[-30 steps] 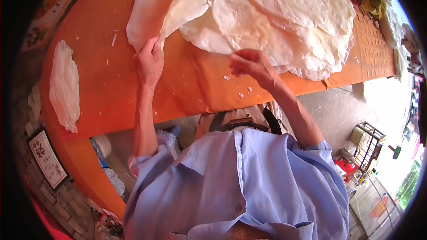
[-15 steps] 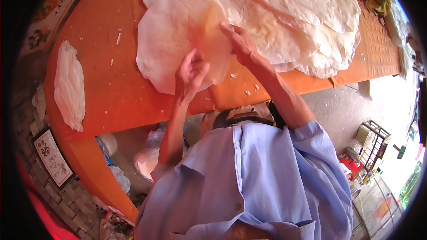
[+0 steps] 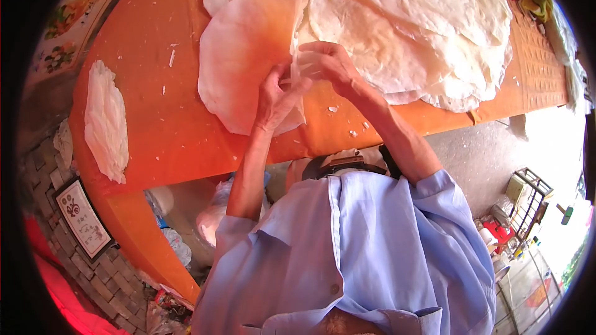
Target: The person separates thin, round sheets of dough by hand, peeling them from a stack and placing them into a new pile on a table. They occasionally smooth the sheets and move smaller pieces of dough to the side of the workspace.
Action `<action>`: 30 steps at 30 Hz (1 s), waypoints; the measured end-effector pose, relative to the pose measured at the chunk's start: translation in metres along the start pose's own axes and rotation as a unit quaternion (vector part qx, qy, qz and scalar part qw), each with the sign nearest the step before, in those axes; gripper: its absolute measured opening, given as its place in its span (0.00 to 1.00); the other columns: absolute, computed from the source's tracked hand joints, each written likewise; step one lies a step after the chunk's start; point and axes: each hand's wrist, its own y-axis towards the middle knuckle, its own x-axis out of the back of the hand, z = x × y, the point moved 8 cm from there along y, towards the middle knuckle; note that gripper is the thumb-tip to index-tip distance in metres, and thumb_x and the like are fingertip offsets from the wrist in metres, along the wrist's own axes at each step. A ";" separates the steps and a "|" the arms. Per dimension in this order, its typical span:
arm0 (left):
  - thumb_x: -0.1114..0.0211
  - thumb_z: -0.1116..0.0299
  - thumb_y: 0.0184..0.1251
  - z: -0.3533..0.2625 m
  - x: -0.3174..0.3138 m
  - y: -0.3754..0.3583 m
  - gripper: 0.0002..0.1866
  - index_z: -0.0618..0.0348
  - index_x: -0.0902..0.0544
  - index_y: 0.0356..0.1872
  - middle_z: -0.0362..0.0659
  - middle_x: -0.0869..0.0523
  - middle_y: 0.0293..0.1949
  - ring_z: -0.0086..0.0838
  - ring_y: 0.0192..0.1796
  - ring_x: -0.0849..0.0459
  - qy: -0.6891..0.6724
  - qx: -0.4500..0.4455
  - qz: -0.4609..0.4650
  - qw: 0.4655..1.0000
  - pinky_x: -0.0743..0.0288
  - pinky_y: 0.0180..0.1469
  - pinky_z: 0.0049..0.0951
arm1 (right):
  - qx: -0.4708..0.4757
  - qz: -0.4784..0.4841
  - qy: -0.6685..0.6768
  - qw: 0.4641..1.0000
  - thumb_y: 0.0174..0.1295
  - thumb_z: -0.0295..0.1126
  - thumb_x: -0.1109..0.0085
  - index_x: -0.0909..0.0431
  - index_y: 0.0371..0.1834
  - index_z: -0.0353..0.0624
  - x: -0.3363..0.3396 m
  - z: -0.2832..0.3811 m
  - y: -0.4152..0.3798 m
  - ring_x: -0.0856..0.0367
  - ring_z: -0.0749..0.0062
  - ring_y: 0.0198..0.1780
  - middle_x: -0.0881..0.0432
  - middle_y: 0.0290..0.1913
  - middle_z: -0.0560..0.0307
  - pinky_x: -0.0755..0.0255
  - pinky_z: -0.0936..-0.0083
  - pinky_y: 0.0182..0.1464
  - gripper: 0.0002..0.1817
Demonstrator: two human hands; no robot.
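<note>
A thin, pale round sheet (image 3: 242, 56) lies on the orange table (image 3: 155, 87), its right side folded up into an upright edge. My left hand (image 3: 278, 96) is at that edge, fingers bent around it. Facing it from the right, my right hand (image 3: 329, 65) has curled fingers on the same edge, slightly blurred. Beyond my right hand, a pile of similar thin sheets (image 3: 410, 31) covers the table's right part. A narrow, crumpled folded sheet (image 3: 105, 122) rests alone at the table's left end.
Small white scraps (image 3: 333, 109) dot the table near its front edge. Beneath it are plastic bags (image 3: 214, 211). A framed sign (image 3: 83, 219) leans at the lower left. On the right floor stands a wire rack (image 3: 528, 195). A printed board (image 3: 77, 15) is at the upper left.
The round sheet's right side, flat before, is now raised and folded inward. My hands have come together at its edge, and my right hand has lowered slightly.
</note>
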 end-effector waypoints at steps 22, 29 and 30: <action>0.31 0.65 0.65 0.026 0.039 -0.001 0.17 0.62 0.21 0.50 0.38 0.18 0.42 0.21 0.46 0.21 -0.157 0.038 -0.079 0.984 0.25 0.48 0.22 | 0.216 -0.070 -0.338 0.913 0.55 0.30 0.40 0.19 0.27 0.34 -0.021 0.046 0.000 0.21 0.73 0.25 0.21 0.21 0.45 0.27 0.70 0.31 0.08; 0.43 0.65 0.71 -0.014 0.152 -0.019 0.20 0.60 0.27 0.61 0.44 0.22 0.59 0.36 0.61 0.24 -0.227 0.050 -0.249 0.940 0.29 0.63 0.39 | 0.160 -0.094 -0.211 0.960 0.63 0.32 0.44 0.17 0.40 0.38 0.078 0.167 -0.054 0.19 0.80 0.36 0.16 0.33 0.61 0.24 0.78 0.43 0.10; 0.45 0.65 0.72 -0.007 0.177 -0.019 0.21 0.60 0.28 0.63 0.45 0.24 0.61 0.37 0.63 0.25 -0.264 0.057 -0.229 0.935 0.31 0.65 0.41 | 0.215 -0.175 -0.292 0.915 0.62 0.34 0.42 0.18 0.41 0.38 0.120 0.187 -0.067 0.21 0.81 0.36 0.18 0.33 0.64 0.26 0.80 0.40 0.11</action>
